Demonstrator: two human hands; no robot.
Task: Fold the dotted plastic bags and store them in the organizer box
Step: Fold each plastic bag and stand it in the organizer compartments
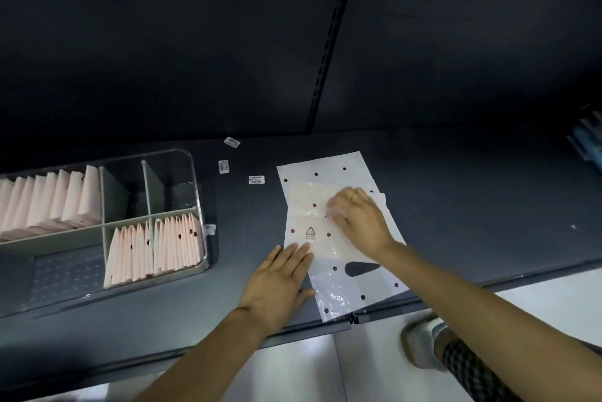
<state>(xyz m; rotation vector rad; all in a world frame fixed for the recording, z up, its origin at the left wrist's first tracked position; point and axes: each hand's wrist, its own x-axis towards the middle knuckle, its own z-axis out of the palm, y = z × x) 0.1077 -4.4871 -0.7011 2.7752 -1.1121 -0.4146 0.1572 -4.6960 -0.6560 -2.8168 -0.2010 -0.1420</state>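
Note:
A white plastic bag with dark dots (325, 173) lies flat on the dark shelf, its handle cut-out toward the front edge. My left hand (277, 284) presses flat on the bag's left edge, fingers straight. My right hand (358, 216) lies palm down on the bag's middle, its fingertips curled slightly on the plastic. A clear organizer box (192, 173) stands to the left. Folded pink dotted bags (156, 248) stand upright in its front right compartment and in its back left one (49, 203).
Three small white barcode labels (256, 179) lie on the shelf between box and bag. The shelf's front edge (325, 326) runs just below the bag. A shoe (420, 346) shows on the light floor below. Blue items (589, 138) sit far right.

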